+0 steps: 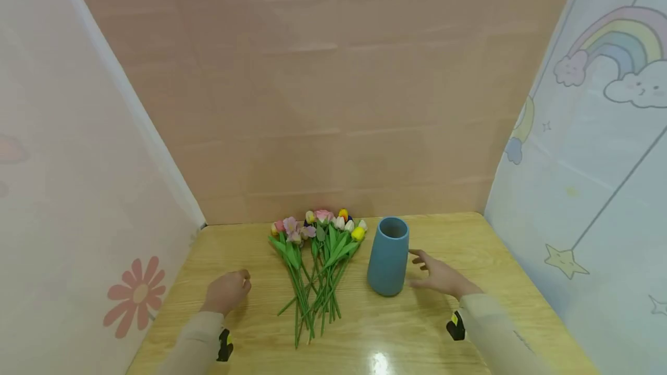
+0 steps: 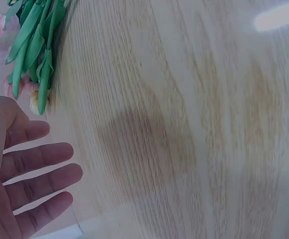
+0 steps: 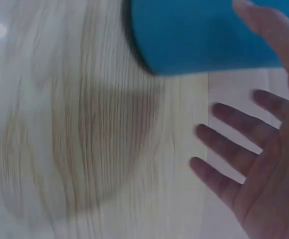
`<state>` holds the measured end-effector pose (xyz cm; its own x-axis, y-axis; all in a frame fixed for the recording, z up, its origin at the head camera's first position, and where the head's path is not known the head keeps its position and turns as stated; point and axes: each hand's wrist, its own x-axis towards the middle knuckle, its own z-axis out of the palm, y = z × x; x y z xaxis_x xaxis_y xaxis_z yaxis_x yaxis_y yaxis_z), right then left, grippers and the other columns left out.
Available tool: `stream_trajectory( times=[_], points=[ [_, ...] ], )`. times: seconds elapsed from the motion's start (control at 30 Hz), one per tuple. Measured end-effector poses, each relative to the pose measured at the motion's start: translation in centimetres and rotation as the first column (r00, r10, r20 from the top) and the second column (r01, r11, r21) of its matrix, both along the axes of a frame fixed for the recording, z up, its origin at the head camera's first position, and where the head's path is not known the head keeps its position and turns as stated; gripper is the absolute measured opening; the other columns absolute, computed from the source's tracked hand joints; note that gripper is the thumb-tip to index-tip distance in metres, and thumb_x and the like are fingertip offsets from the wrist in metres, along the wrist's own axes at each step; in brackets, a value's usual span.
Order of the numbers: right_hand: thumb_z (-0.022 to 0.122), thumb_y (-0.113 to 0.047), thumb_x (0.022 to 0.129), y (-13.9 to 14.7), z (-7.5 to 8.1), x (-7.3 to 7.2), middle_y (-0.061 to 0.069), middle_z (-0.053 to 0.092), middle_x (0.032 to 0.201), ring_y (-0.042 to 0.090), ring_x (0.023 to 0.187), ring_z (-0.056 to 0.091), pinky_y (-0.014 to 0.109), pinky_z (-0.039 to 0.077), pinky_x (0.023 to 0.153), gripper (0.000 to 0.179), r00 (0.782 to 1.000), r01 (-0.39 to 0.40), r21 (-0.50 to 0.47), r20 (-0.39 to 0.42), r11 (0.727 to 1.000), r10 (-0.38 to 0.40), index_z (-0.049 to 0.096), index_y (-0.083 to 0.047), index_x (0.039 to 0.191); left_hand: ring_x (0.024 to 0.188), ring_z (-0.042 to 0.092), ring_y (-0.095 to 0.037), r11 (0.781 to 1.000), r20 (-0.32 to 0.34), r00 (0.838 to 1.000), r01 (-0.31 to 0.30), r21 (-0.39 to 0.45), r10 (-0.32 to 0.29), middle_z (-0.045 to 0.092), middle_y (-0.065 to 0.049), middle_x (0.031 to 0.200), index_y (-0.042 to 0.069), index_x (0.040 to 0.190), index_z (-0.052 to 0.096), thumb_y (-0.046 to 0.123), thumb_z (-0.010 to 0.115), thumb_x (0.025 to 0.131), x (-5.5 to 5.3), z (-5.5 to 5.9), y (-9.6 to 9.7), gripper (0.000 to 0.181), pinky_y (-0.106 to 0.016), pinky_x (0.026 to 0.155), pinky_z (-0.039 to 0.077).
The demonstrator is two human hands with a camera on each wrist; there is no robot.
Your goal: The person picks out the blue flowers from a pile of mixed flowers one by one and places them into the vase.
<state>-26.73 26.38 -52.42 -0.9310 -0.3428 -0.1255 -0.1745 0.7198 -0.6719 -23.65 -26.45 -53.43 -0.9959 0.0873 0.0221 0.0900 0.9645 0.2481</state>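
Note:
A blue tapered vase [image 1: 388, 262] stands upright on the table, its round mouth facing up. Close at its right side is my right hand [image 1: 440, 276], fingers spread and holding nothing; in the right wrist view the thumb overlaps the vase [image 3: 199, 37]. Left of the vase lies a bunch of artificial flowers [image 1: 333, 253], pink, white, yellow and purple heads toward the back wall and green stems toward me. My left hand [image 1: 226, 292] hovers at the left of the stems. Its fingers [image 2: 40, 159] are loosely bent and hold nothing in the left wrist view.
The wooden table [image 1: 417, 334] meets a brown paper-like backdrop [image 1: 333, 103] at the back. Printed white sheets rise on both sides, one with a red flower [image 1: 139, 294], the other with a rainbow [image 1: 620, 33]. Both wrists wear dark straps.

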Motion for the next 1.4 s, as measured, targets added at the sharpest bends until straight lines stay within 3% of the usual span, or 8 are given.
stream_trajectory(
  times=[0.1,0.23,0.33,0.5,0.7,1.07,1.27,1.4],
  points=[
    [0.074,-0.039,0.084,-1.8,-0.5,-0.3,0.026,0.024,0.154,0.050,0.139,0.026,0.067,0.028,0.105,0.101,0.997,0.076,-0.210,0.022,0.975,-0.073,0.006,-0.014,0.155,0.042,0.028,-0.008,1.000,0.000,1.000,0.005,0.000,-0.005,0.047,0.004,0.051,0.006,0.109,0.069,0.019,0.058,0.094,0.0,-0.1,0.3,0.023,-0.024,0.040,0.026],
    [0.075,-0.027,0.084,-4.3,-1.6,-0.8,0.023,0.012,0.158,0.049,0.143,0.015,0.068,0.019,0.109,0.104,0.984,0.173,-0.472,0.050,0.865,-0.170,-0.001,-0.019,0.155,0.041,0.027,-0.007,1.000,0.012,1.000,0.005,-0.009,-0.005,0.044,0.006,0.050,0.008,0.110,0.069,0.020,0.057,0.095,0.0,-0.5,0.6,0.022,-0.023,0.039,0.026],
    [0.079,-0.025,0.081,-5.9,-2.6,-1.2,0.019,0.018,0.156,0.045,0.142,0.022,0.068,0.023,0.107,0.105,0.970,0.229,-0.561,0.066,0.795,-0.233,0.003,-0.021,0.154,0.040,0.027,-0.007,1.000,0.010,1.000,-0.002,-0.005,0.002,0.045,0.005,0.050,0.009,0.109,0.069,0.021,0.057,0.095,0.0,-0.7,0.6,0.022,-0.022,0.038,0.025],
    [0.079,-0.023,0.081,-7.0,-3.1,-1.2,0.015,0.026,0.152,0.040,0.138,0.030,0.065,0.027,0.106,0.102,0.953,0.289,-0.601,0.107,0.745,-0.283,0.007,-0.025,0.153,0.042,0.030,-0.008,1.000,0.012,1.000,-0.006,-0.014,0.006,0.054,0.005,0.059,0.010,0.108,0.069,0.021,0.058,0.095,0.0,-0.8,0.6,0.020,-0.024,0.039,0.026],
    [0.081,-0.024,0.080,-7.8,-3.1,-0.1,0.014,0.031,0.149,0.039,0.136,0.034,0.063,0.030,0.105,0.098,0.947,0.289,-0.604,0.063,0.743,-0.316,0.014,-0.024,0.151,0.043,0.031,-0.009,1.000,0.017,1.000,-0.018,-0.013,0.018,0.062,0.002,0.069,0.009,0.106,0.069,0.020,0.059,0.094,0.1,-0.6,0.7,0.019,-0.025,0.040,0.028],
    [0.082,-0.022,0.077,-8.6,-3.3,3.1,0.019,0.035,0.147,0.045,0.133,0.037,0.065,0.036,0.098,0.100,0.948,0.281,-0.539,0.026,0.794,-0.318,0.015,-0.017,0.151,0.044,0.027,-0.008,1.000,0.004,1.000,0.002,0.029,-0.002,0.058,0.004,0.062,0.008,0.106,0.070,0.017,0.058,0.093,0.5,-1.1,1.6,0.019,-0.025,0.041,0.025],
    [0.083,-0.024,0.077,-8.9,-3.6,3.4,0.018,0.035,0.147,0.045,0.133,0.038,0.065,0.035,0.098,0.098,0.944,0.292,-0.546,0.031,0.785,-0.330,0.017,-0.021,0.150,0.045,0.034,-0.008,0.998,-0.006,0.999,0.036,0.044,-0.036,0.063,0.004,0.069,0.009,0.105,0.070,0.018,0.059,0.094,0.4,-0.8,3.1,0.018,-0.025,0.042,0.029],
    [0.083,-0.024,0.076,-8.9,-3.9,3.4,0.018,0.035,0.146,0.044,0.132,0.038,0.065,0.035,0.099,0.099,0.939,0.306,-0.548,0.038,0.779,-0.342,0.017,-0.020,0.150,0.044,0.032,-0.007,0.995,-0.004,0.998,0.062,0.073,-0.062,0.056,0.005,0.057,0.008,0.107,0.069,0.018,0.058,0.095,0.1,-0.5,5.1,0.019,-0.024,0.040,0.026]
  ],
)
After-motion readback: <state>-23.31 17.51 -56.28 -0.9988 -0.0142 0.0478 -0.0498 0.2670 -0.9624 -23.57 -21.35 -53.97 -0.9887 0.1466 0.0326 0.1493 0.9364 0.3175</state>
